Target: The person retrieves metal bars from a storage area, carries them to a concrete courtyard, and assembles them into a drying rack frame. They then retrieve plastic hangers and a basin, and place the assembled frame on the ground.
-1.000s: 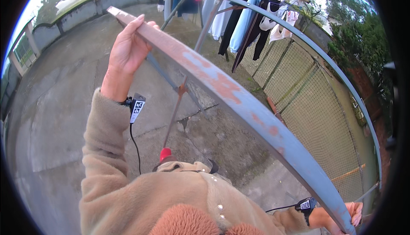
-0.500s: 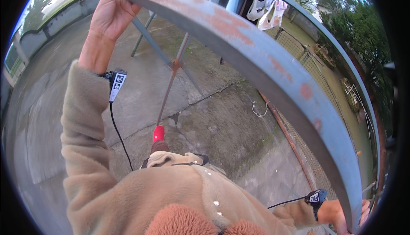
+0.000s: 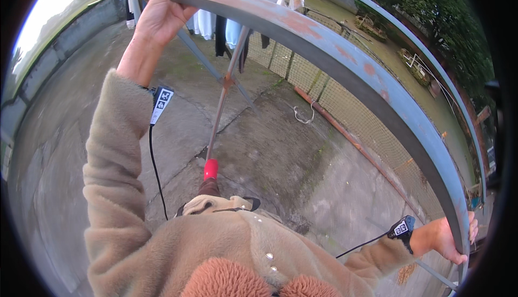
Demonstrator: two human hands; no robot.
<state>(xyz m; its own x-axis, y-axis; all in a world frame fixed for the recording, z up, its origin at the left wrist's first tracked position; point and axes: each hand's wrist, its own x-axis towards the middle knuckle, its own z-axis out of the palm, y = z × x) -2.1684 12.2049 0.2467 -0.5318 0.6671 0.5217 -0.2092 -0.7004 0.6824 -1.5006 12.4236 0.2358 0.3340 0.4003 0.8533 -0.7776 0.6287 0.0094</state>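
Note:
A long metal bar (image 3: 345, 57), painted blue-grey with rusty patches, spans the view in front of my chest and looks curved through the lens. My left hand (image 3: 163, 15) grips it near its far left end, fingers bent over the top. At the lower right my right hand (image 3: 447, 239) is wrapped round its other end, with fingertips showing on the outer side. Below the bar, crossed metal legs (image 3: 226, 81) stand on the concrete, one of them reaching down near my red boot (image 3: 211, 169). A second blue rail (image 3: 418, 42) runs beyond the bar.
Laundry (image 3: 233, 24) hangs at the far side. A rusty pipe (image 3: 350, 134) lies along the foot of a mesh fence (image 3: 302, 66), with a pale rope loop (image 3: 304, 116) near its far end. A low wall (image 3: 70, 37) borders the concrete on the left, trees the right.
My view has shifted, bringing more of the hanging laundry and fence into sight. Both hands keep hold of the bar; my right hand appears higher in the picture.

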